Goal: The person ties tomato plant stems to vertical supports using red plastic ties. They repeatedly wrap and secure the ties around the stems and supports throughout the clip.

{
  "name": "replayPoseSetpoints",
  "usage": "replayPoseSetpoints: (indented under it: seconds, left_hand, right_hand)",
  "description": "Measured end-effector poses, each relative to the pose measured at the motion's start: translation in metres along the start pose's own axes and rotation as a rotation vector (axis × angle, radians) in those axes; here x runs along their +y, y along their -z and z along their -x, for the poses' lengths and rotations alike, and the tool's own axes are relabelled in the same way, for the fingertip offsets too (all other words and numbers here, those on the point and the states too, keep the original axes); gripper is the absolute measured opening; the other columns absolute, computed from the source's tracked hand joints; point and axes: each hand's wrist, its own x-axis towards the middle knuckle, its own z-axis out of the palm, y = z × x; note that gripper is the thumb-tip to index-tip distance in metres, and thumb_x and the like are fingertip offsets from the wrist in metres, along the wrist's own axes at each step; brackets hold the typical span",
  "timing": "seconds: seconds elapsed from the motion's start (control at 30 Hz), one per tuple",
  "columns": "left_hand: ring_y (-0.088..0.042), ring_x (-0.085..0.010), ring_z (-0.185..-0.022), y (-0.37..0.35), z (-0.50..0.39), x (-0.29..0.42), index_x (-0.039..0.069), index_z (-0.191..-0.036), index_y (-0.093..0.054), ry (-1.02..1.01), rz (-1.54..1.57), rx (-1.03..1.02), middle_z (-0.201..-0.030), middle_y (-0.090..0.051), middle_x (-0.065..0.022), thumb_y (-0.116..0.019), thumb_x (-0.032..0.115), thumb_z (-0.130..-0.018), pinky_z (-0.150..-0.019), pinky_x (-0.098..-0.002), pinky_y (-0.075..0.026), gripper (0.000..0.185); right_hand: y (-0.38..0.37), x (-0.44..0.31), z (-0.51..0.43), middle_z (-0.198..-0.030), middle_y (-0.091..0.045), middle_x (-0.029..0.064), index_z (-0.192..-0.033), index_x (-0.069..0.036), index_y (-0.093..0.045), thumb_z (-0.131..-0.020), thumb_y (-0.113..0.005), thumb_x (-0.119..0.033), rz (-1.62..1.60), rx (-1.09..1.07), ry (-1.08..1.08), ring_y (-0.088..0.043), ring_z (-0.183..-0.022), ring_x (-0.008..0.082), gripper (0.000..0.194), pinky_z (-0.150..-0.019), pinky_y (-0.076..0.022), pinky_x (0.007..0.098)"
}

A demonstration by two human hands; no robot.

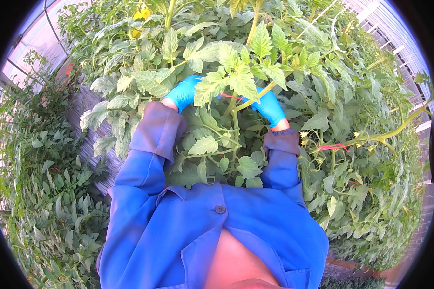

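Observation:
My left hand (184, 93), in a blue glove, reaches in among tomato leaves, its fingers largely hidden by foliage. Opposite it, my right hand (269, 107), gloved in the same blue, is beside a thick yellow-green tomato stem (259, 95) that crosses in front of its fingers. A thin red tie (230, 96) stretches between the two hands, close to the stem; the leaves cover its ends, so which fingers pinch it cannot be made out. Bright tomato leaves (240, 81) hang over the gap between the hands. A thinner green stem (235, 126) runs down below the tie.
Dense tomato plants surround both arms. At the right, another stem (378, 138) bears a red tie (333, 147) and small yellow flowers. A grey, sheet-like ground strip (97, 144) separates the plants from a leafy row (39, 144) at the left. Pale string (320, 17) hangs upper right.

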Motion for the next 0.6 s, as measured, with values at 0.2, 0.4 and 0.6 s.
replayPoseSetpoints:
  seconds: [0.2, 0.4, 0.6]
  left_hand:
    - [-0.055, -0.0085, -0.064, -0.007, 0.002, -0.003, 0.006, -0.092, -0.062, 0.065, 0.062, 0.127, -0.075, -0.061, -0.0017, -0.060, 0.025, -0.083, -0.053, -0.0230, -0.043, 0.021]
    - [-0.059, -0.0136, -0.079, -0.008, 0.002, -0.005, 0.004, -0.101, -0.062, -0.121, 0.018, 0.083, -0.090, -0.064, -0.0061, -0.062, 0.017, -0.081, -0.070, -0.0274, -0.047, 0.024]
    - [-0.061, -0.0191, -0.081, -0.010, -0.014, -0.023, 0.003, -0.097, -0.063, -0.274, -0.414, 0.091, -0.091, -0.065, -0.0089, -0.069, 0.015, -0.073, -0.074, -0.0300, -0.047, 0.027]
  right_hand:
    - [-0.006, -0.006, 0.014, -0.077, -0.067, 0.0061, -0.087, -0.004, -0.068, -0.071, -0.065, -0.006, 0.154, 0.195, 0.111, -0.063, -0.070, 0.0142, 0.016, -0.065, -0.0492, 0.0275]
    - [-0.004, 0.004, 0.022, -0.079, -0.066, 0.0051, -0.097, -0.006, -0.066, -0.076, -0.062, -0.007, -0.024, 0.128, -0.052, -0.059, -0.063, 0.0105, 0.021, -0.058, -0.0472, 0.0250]
    - [0.000, 0.012, 0.007, -0.080, -0.063, 0.0033, -0.103, -0.003, -0.063, -0.081, -0.059, -0.011, -0.284, 0.033, -0.011, -0.051, -0.053, 0.0092, 0.023, -0.051, -0.0419, 0.0227]
